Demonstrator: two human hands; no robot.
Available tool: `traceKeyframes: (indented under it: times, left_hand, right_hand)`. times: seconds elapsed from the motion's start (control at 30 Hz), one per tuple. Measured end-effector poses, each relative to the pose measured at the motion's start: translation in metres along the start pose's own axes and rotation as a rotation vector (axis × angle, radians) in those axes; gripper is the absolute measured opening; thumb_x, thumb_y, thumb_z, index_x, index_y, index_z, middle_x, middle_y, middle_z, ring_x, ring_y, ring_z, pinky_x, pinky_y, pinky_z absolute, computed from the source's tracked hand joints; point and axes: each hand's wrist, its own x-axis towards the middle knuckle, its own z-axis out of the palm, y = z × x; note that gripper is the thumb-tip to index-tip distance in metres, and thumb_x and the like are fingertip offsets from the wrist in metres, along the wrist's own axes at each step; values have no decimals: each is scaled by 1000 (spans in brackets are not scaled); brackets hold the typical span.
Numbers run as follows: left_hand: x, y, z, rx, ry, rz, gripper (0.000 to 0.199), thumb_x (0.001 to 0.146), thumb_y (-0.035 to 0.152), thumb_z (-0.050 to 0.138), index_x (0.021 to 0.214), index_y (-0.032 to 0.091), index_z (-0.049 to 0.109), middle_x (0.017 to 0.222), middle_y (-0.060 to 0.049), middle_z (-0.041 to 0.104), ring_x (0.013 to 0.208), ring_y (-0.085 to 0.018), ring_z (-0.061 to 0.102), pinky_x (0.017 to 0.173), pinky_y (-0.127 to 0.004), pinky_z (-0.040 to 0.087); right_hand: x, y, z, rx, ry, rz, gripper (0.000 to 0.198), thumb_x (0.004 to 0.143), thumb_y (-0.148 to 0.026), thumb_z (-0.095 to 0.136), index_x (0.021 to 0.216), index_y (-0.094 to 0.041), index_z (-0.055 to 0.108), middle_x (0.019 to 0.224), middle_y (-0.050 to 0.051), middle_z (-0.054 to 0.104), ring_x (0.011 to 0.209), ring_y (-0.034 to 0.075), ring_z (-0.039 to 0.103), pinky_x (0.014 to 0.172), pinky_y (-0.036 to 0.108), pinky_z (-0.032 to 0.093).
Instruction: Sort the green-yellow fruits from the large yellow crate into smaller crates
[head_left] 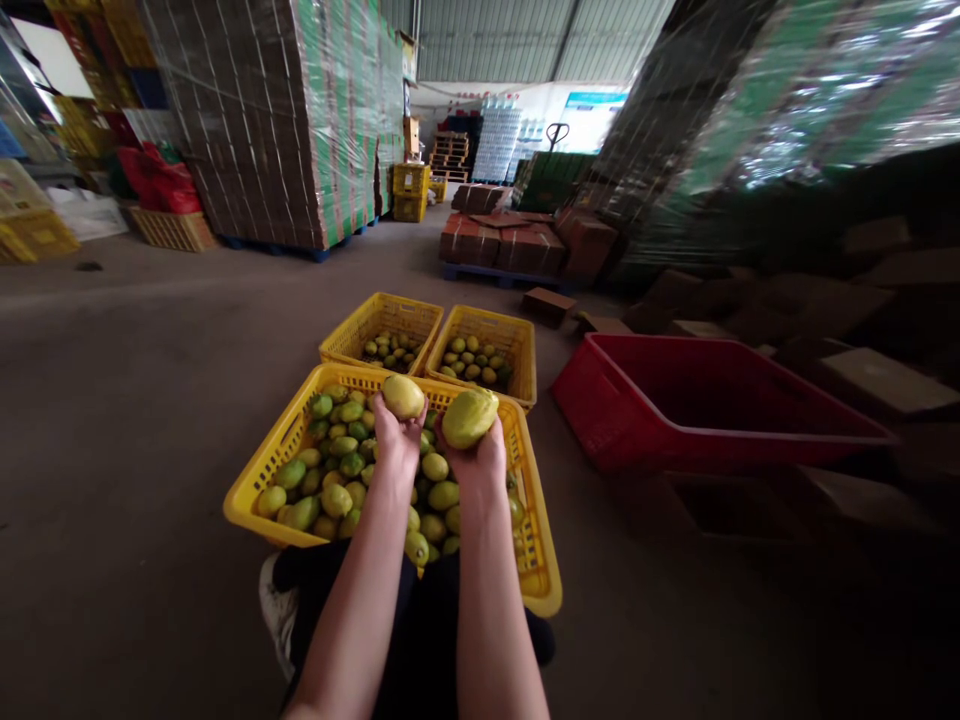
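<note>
A pale lemon [403, 397] sits in the left hand [399, 437] and a greener lemon [470, 418] in the right hand [481, 458], both above a yellow crate [274, 450]; the fingers of each hand grasp their fruit from below, mostly hidden by it; loose lemons [337, 500] lie in the crate, some covered by the forearms; beyond are two more crates [519, 345], also holding fruit; rightward, a red tub [667, 450], its inside too dark to make out; wrapped stacks [240, 130] run out of frame.

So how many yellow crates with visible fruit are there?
3: the large crate nearest the camera; beyond it, side by side, a left rear crate and a right rear crate. More may be hidden in the background.
</note>
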Motion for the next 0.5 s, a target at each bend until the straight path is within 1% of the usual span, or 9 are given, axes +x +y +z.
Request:
traceKeyframes:
  times: [0.1,0.2,0.3,0.4,0.5]
  left_hand:
    - [2,2,-2,-26,-50,-43,23,97,38,50,108,26,66,87,-4,69,79,-20,69,68,-32,63]
    - [4,1,-4,-53,-99,-67,23,97,35,50,107,28,69,88,-6,72,84,-22,71,71,-35,63]
    - [1,0,-3,-40,-132,-81,27,96,30,47,104,27,72,88,-7,74,89,-22,72,73,-33,61]
    - [-7,0,-2,13,-174,-59,31,93,29,44,91,24,74,78,-6,72,82,-22,73,68,-31,59]
    - [-16,1,0,81,-249,39,32,89,28,43,73,21,70,67,-5,68,69,-20,70,64,-29,57]
  right_hand:
    - [1,-1,-2,24,-64,-45,22,91,-41,48,84,-25,61,67,-4,68,61,16,67,58,30,59]
    - [4,0,-6,3,-142,-95,23,87,-46,54,88,-25,64,70,-4,70,61,17,67,55,31,58]
    - [6,4,-6,-52,-165,-73,28,84,-52,59,87,-25,65,68,-3,70,56,17,66,49,29,55]
    - [0,6,-1,-65,-131,-46,25,83,-48,61,81,-23,64,63,-3,69,51,15,63,44,25,51]
    - [-9,7,4,-84,-119,-111,16,79,-37,66,75,-21,64,58,-4,67,47,13,61,48,24,54]
